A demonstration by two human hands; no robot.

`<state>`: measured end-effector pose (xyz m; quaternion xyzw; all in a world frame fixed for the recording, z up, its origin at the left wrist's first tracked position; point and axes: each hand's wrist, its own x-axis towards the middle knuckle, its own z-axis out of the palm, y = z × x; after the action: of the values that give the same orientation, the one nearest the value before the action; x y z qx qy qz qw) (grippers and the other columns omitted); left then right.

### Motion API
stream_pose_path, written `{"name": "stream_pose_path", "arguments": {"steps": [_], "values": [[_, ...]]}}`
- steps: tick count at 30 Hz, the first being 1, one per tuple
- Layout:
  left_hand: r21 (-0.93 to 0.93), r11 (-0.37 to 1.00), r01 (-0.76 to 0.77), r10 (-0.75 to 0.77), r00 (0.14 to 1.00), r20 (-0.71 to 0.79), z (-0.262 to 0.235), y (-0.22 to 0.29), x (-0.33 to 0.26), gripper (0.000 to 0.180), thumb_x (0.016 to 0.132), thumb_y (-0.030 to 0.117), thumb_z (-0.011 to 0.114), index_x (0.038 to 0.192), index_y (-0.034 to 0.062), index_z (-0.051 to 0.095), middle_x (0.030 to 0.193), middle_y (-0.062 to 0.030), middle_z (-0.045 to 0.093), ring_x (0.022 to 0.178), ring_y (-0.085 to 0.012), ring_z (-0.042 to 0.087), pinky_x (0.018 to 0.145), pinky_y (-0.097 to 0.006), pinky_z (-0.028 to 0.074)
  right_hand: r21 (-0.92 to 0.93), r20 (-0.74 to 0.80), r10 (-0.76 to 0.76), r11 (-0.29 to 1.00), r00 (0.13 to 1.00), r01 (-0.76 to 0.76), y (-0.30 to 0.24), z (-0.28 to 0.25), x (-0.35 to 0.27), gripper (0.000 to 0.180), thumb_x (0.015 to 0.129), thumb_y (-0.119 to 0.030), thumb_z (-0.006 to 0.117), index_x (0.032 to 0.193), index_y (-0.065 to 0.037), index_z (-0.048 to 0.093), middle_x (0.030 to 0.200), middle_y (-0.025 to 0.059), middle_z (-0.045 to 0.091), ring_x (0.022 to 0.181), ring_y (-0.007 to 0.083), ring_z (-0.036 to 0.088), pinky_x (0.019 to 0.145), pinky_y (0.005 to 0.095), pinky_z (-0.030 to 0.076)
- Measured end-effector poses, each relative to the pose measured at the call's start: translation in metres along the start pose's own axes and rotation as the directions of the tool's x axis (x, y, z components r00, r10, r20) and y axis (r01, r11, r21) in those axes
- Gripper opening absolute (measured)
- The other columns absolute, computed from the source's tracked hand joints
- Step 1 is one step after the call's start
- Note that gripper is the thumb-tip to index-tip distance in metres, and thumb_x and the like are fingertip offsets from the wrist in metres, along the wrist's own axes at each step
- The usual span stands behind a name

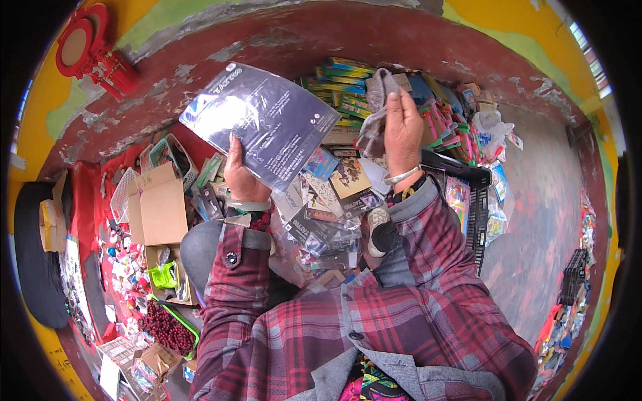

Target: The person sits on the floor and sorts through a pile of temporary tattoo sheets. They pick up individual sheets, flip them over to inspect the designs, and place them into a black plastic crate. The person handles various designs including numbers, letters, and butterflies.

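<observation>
- Head view: a cardboard box [159, 207] stands left of the packet pile [321, 230], a black crate [479, 217] right.
- Left fingers [235, 152], thumb uppermost, grip a dark plastic-sleeved package [284, 130].
- Right fingers [405, 110], nearly straight, hold grey cloth [376, 107].

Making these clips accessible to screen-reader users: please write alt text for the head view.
A person's left hand holds up a flat, dark, shiny package, while the right hand holds a gray cloth. Piled packets lie below, between an open cardboard box on the left and a black crate on the right.
</observation>
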<state>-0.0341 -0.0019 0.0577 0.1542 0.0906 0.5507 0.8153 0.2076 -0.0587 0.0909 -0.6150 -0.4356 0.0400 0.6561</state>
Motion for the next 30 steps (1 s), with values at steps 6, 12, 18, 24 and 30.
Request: {"name": "stream_pose_path", "arguments": {"steps": [6, 12, 18, 24, 30], "values": [[0.01, 0.997, 0.071, -0.071, 0.997, 0.021, 0.006, -0.01, -0.005, 0.042, 0.096, 0.032, 0.04, 0.125, 0.0017, 0.045, 0.12, -0.0165, 0.054, 0.108, -0.0321, 0.054, 0.094, -0.047, 0.042, -0.027, 0.246, -0.217, 0.973, 0.945, 0.23, -0.021, 0.023, -0.029, 0.029, 0.088, -0.018, 0.057, 0.111, -0.001, 0.057, 0.107, 0.0158, 0.059, 0.098, 0.0295, 0.056, 0.085, 0.0361, 0.044], [-0.027, 0.999, 0.045, -0.049, 0.989, -0.139, 0.018, -0.033, -0.01, 0.043, 0.095, 0.037, 0.039, 0.12, 0.0037, 0.051, 0.111, -0.0123, 0.061, 0.094, -0.0262, 0.061, 0.086, -0.039, 0.049, -0.084, 0.484, -0.347, 0.895, 0.803, 0.437, -0.022, 0.045, -0.091, 0.037, 0.085, -0.023, 0.057, 0.116, -0.001, 0.054, 0.122, 0.0171, 0.051, 0.11, 0.0328, 0.047, 0.095, 0.0425, 0.038], [-0.063, 0.958, 0.278, -0.269, 0.955, 0.123, 0.01, -0.026, -0.013, 0.054, 0.092, 0.05, 0.042, 0.117, 0.0036, 0.051, 0.108, -0.0117, 0.061, 0.095, -0.0255, 0.06, 0.087, -0.038, 0.048, 0.12, 0.665, -0.505, 0.799, 0.551, 0.589, -0.054, 0.039, -0.104, 0.036, 0.086, -0.021, 0.056, 0.118, -0.005, 0.056, 0.127, 0.013, 0.052, 0.12, 0.0276, 0.046, 0.093, 0.0373, 0.033], [-0.068, 0.977, 0.204, -0.2, 0.978, 0.062, 0.03, -0.054, -0.025, 0.055, 0.092, 0.05, 0.04, 0.128, 0.008, 0.044, 0.126, -0.008, 0.051, 0.113, -0.0229, 0.051, 0.098, -0.039, 0.04, -0.224, 0.508, -0.458, 0.748, 0.73, 0.625, -0.023, 0.038, -0.061, 0.031, 0.086, -0.022, 0.053, 0.114, -0.009, 0.059, 0.12, 0.0081, 0.057, 0.116, 0.0233, 0.049, 0.09, 0.0365, 0.032], [-0.088, 0.935, 0.345, -0.325, 0.928, 0.182, 0.041, -0.056, -0.031, 0.061, 0.093, 0.051, 0.035, 0.137, 0.0088, 0.034, 0.136, -0.0087, 0.042, 0.122, -0.0242, 0.044, 0.102, -0.041, 0.034, -0.254, 0.381, -0.324, 0.864, 0.866, 0.435, -0.001, 0.033, -0.036, 0.03, 0.088, -0.02, 0.053, 0.115, -0.008, 0.058, 0.118, 0.0089, 0.058, 0.115, 0.0242, 0.05, 0.089, 0.0367, 0.036]]}}
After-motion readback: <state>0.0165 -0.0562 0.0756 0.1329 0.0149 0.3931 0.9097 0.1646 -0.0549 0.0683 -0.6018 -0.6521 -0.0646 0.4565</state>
